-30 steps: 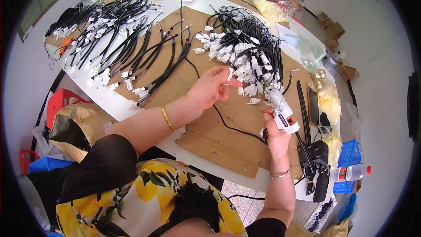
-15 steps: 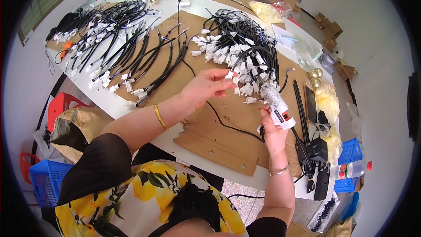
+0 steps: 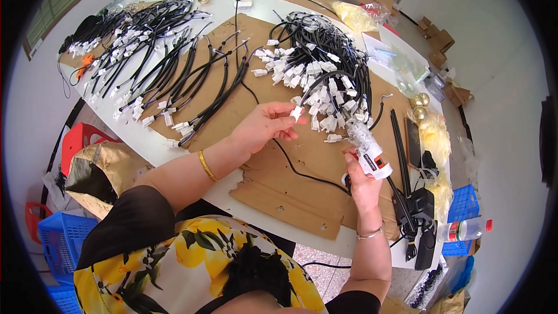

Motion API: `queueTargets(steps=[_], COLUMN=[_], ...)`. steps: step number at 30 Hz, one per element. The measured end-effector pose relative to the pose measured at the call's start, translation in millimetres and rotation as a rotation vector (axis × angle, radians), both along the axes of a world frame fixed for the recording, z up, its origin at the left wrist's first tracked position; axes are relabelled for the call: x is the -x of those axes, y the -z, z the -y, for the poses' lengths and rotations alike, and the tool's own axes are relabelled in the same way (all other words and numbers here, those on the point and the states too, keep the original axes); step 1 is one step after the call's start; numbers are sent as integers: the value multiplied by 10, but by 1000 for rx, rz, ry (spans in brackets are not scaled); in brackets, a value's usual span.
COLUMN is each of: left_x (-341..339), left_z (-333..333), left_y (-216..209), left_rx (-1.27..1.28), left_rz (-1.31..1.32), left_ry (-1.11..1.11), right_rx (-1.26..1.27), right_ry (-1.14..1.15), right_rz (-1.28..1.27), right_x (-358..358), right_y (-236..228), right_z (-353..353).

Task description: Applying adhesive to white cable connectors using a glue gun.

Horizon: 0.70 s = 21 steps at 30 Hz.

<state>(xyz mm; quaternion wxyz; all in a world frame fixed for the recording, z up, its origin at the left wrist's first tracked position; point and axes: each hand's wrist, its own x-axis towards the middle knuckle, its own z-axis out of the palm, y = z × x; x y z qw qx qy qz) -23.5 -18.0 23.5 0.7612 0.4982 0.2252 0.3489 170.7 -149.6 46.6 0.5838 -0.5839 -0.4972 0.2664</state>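
Between thumb and fingers, my left hand (image 3: 270, 125) pinches a white plug connector (image 3: 297, 113) on the end of a black cable that arches back into the pile. My right hand (image 3: 364, 183) is wrapped round the handle of a white hot glue gun (image 3: 371, 158). Its front end is coated in clear, stringy glue and points up and away toward the pile. Just beyond both hands lies a dense heap of black cables with white connectors (image 3: 325, 52). The gun's tip and the held connector are apart.
Brown cardboard (image 3: 290, 197) covers much of the white table. More cables (image 3: 168, 70) lie in rows at left. A black cord (image 3: 296, 166) crosses the cardboard. At right are black rods (image 3: 400, 151), a black power adapter (image 3: 419, 203) and a plastic bottle (image 3: 465, 229) lying at the edge.
My left hand has drawn the connector slightly toward me and to the left, tilting it. The glue gun has shifted only a little, slightly nearer to me.
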Motion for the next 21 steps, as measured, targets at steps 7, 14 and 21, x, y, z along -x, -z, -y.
queueTargets(steps=[7, 14, 21], left_x=[-59, -77, -66], left_z=[40, -36, 28], left_y=[-45, 138, 166], left_rx=[-231, -317, -465], left_rz=[-49, -125, -246], left_ry=[-182, -291, -305], right_rx=[66, 67, 140], right_ry=[-7, -119, -181], right_rz=[-2, -12, -28], right_x=[-1, 27, 94], right_y=[-18, 11, 9], right_z=[3, 18, 51])
